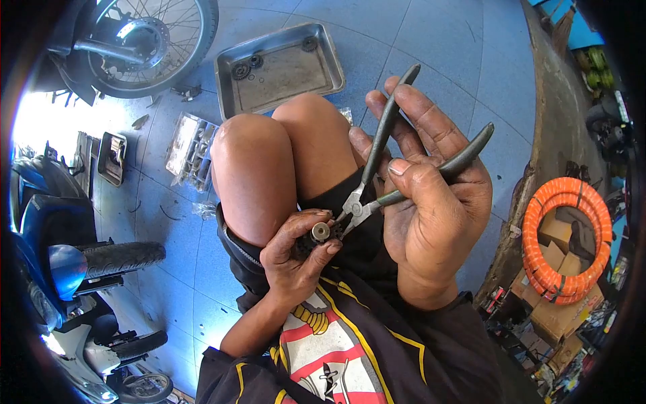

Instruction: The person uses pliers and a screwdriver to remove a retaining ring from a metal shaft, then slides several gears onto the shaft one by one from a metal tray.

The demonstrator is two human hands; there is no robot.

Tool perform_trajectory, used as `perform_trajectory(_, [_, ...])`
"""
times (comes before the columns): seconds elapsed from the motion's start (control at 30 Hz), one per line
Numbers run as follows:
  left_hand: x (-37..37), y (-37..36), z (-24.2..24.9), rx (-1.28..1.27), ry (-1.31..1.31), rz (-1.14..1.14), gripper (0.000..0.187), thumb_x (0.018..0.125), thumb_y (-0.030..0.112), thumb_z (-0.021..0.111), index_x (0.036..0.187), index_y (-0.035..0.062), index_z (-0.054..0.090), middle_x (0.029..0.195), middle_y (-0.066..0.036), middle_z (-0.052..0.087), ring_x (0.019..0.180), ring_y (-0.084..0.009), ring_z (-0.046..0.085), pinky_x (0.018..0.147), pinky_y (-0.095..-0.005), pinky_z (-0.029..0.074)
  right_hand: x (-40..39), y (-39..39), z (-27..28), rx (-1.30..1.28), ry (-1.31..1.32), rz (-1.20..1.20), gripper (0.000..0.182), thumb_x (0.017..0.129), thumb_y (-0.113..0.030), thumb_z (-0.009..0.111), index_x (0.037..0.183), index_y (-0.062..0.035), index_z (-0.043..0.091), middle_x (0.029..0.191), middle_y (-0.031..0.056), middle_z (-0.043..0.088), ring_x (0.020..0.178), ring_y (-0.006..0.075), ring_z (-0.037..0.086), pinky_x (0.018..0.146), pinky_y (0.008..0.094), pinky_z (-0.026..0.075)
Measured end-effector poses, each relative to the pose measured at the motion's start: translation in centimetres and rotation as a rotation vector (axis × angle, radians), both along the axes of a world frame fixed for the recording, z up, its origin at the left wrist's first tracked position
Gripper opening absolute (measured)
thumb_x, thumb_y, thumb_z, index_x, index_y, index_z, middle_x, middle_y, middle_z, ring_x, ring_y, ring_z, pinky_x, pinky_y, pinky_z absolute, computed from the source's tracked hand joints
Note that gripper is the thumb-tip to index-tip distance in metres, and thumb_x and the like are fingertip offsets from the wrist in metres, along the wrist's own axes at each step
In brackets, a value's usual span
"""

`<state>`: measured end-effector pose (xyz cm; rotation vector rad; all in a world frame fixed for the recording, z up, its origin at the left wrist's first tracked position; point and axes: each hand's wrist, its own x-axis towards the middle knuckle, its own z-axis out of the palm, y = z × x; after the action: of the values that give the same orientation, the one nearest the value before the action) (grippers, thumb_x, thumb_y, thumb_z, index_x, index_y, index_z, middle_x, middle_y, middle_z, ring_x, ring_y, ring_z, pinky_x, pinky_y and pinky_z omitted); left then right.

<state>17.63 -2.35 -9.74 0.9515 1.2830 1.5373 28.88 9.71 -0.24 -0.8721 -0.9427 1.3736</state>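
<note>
My left hand (296,254) is wrapped round a gear shaft (321,232) in front of my lap. The shaft's round metal end points up toward me, and dark gear teeth show beside it. Dark-handled circlip pliers (356,207) are in my right hand (434,195), their handles spread wide. The thumb lies over the lower handle, while the fingers reach behind the upper one. The pliers' jaws point down at the side of the gear shaft, their tips right at the gear and partly hidden by it.
Beyond my knees, a metal tray (289,77) with several gears rests on the blue tiled floor (444,60). A parts case (192,151) and a small tray (112,159) lie to the left. Motorcycle wheels (124,259) line the left side. An orange hose coil (531,236) sits on boxes at right.
</note>
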Motion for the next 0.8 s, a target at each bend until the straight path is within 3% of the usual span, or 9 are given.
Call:
perform_trajectory(0.43, [-0.3, 0.1, 0.0, 0.025, 0.072, -0.024, 0.037, 0.078, 0.005, 0.081, 0.11, -0.0016, 0.066, 0.106, -0.013, 0.068, 0.101, -0.0241, 0.064, 0.089, -0.0335, 0.049, -0.7, 0.1, -0.5, 0.068, -0.034, -0.023, 0.05, 0.081, 0.009, 0.042, 0.129, 0.0197, 0.043, 0.13, 0.032, 0.049, 0.127, 0.0425, 0.049, 0.098, 0.0522, 0.053])
perform_trajectory(0.7, [0.0, 0.3, 0.2, 0.03, 0.07, 0.007, 0.036, 0.079, 0.003, 0.079, 0.111, -0.003, 0.065, 0.105, -0.013, 0.068, 0.098, -0.0229, 0.063, 0.088, -0.0324, 0.049, -0.8, -1.0, -0.7, 0.151, -0.053, 0.002, 0.051, 0.084, 0.001, 0.05, 0.134, 0.0129, 0.044, 0.141, 0.0237, 0.044, 0.131, 0.0335, 0.045, 0.102, 0.0495, 0.049])
perform_trajectory(0.8, [0.1, 0.4, 0.6, -0.012, 0.139, 0.029, 0.033, 0.08, 0.001, 0.077, 0.111, -0.0033, 0.064, 0.104, -0.014, 0.067, 0.095, -0.0228, 0.064, 0.086, -0.0324, 0.049, -0.6, -1.1, -0.6, 0.134, -0.069, 0.032, 0.054, 0.085, -0.001, 0.051, 0.136, 0.0131, 0.042, 0.142, 0.0247, 0.043, 0.132, 0.0323, 0.044, 0.102, 0.0494, 0.048])
